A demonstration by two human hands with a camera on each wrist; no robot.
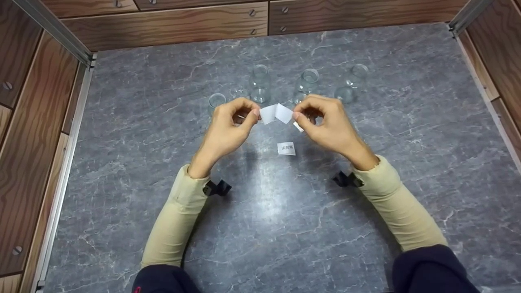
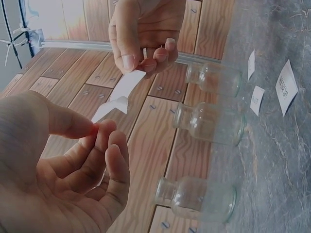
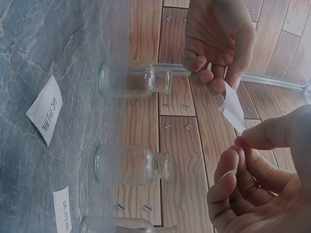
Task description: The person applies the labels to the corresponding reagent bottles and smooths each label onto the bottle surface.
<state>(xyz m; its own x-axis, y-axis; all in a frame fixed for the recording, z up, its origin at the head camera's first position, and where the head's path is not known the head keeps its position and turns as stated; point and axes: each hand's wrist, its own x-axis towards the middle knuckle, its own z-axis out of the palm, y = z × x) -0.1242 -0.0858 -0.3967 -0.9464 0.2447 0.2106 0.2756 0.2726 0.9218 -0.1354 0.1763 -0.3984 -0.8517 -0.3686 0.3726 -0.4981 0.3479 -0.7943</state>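
Between the two hands is a small white paper slip (image 1: 283, 113), bent in the middle. Thumb and fingertips of the left hand (image 1: 230, 128) pinch its left end (image 2: 101, 111). The right hand (image 1: 327, 122) pinches the opposite end (image 2: 130, 83) the same way. Whether it is one folded slip or two joined layers, I cannot tell. On the tabletop below lies a white label (image 1: 286, 151) with dark printed characters. Another label (image 1: 298, 127) lies partly hidden under the right hand. The slip is held in the air, apart from the clear glass bottles behind it.
Several clear glass bottles, such as one bottle (image 1: 260, 83) and another bottle (image 1: 351, 87), stand upright beyond the hands. One bottle (image 1: 217, 99) is partly covered by the left hand. Wood-patterned walls (image 1: 171, 26) border the grey marbled table (image 1: 122, 162).
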